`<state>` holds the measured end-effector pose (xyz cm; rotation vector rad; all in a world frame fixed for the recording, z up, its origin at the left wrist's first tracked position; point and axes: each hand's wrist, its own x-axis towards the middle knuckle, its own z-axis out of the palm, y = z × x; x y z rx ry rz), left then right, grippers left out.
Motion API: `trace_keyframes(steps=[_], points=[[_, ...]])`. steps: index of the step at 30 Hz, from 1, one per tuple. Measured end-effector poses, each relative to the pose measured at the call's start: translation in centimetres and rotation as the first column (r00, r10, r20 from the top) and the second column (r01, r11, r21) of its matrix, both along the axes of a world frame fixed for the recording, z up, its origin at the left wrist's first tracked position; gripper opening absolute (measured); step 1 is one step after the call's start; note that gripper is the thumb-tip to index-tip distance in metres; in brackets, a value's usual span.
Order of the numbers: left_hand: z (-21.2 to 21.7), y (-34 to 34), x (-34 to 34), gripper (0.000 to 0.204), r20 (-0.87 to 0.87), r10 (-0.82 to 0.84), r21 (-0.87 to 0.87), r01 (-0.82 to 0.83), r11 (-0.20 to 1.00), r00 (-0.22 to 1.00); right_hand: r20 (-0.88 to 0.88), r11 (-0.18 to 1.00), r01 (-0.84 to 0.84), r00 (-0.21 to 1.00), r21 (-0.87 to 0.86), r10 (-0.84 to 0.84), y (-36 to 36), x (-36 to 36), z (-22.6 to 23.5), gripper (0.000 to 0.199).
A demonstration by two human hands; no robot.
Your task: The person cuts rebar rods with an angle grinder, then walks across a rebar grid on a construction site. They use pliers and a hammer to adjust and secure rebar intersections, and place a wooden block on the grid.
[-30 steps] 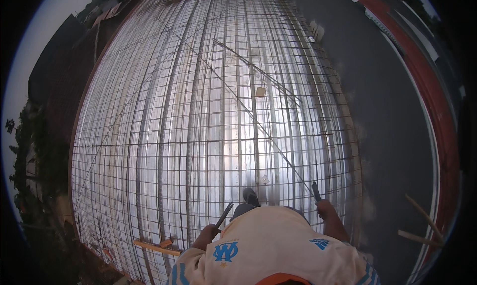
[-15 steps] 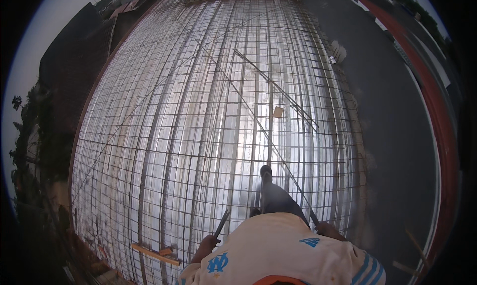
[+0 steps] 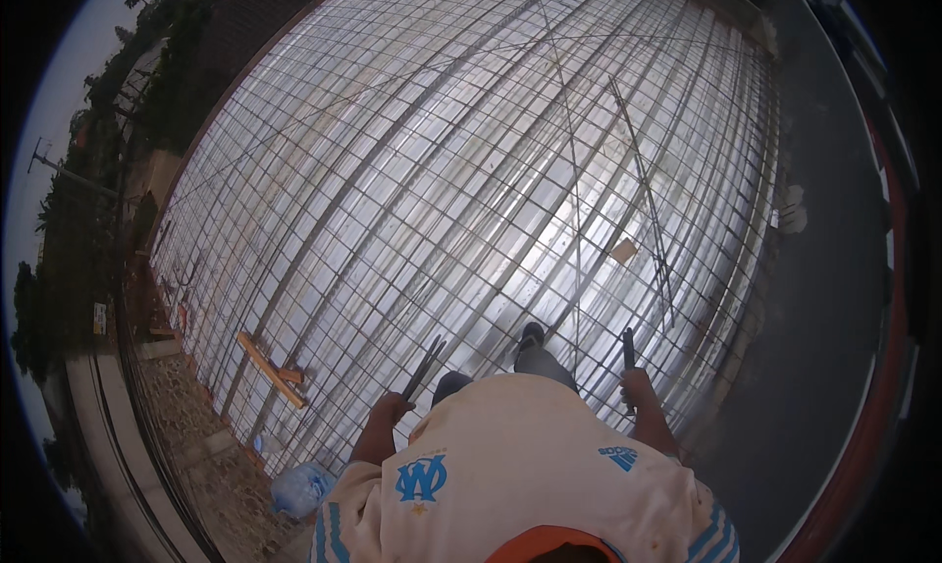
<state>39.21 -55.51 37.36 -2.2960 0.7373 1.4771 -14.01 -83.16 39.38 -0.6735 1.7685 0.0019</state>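
The left hand closes its grip on dark pliers angled up-right over the rebar mesh, while the right hand grips a dark tool pointing straight ahead.

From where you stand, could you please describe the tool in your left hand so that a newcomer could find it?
Start at the wide steel mesh covering the shiny deck, then come down to the left hand by the pale shirt. It grips long dark pliers with two thin prongs pointing up, unlike the single short dark tool in the right hand.
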Motion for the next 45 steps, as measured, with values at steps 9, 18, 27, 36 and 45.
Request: trace_keyframes(steps=[9,18,27,36,45], points=[[6.6,-3.5,-6.3,0.035,-0.076,0.552,-0.177,-0.556,0.812,0.831,-0.091,0.967,-0.256,0.963,-0.001,0.255,-12.6,0.1,0.9,0.021],[2.9,-1.2,-6.5,0.036,-0.098,0.708,-0.13,-0.714,0.688,0.7,0.027,0.942,-0.286,0.958,0.174,0.286,-10.5,5.2,-1.7,0.014],[0.9,-7.4,3.3,0.034,-0.182,0.802,0.008,-0.814,0.58,0.569,-0.083,0.864,-0.5,0.86,0.057,0.503,-17.8,16.7,1.2,0.013],[1.9,-15.3,15.3,0.038,-0.196,0.661,-0.221,-0.69,0.689,0.724,0.237,0.959,-0.285,0.931,0.003,0.276,-27.0,26.2,-0.9,0.014],[0.8,-18.1,16.8,0.038,-0.293,0.843,-0.219,-0.89,0.401,0.452,0.0,0.788,-0.611,0.79,0.077,0.613,-31.9,34.7,-2.9,0.014]])
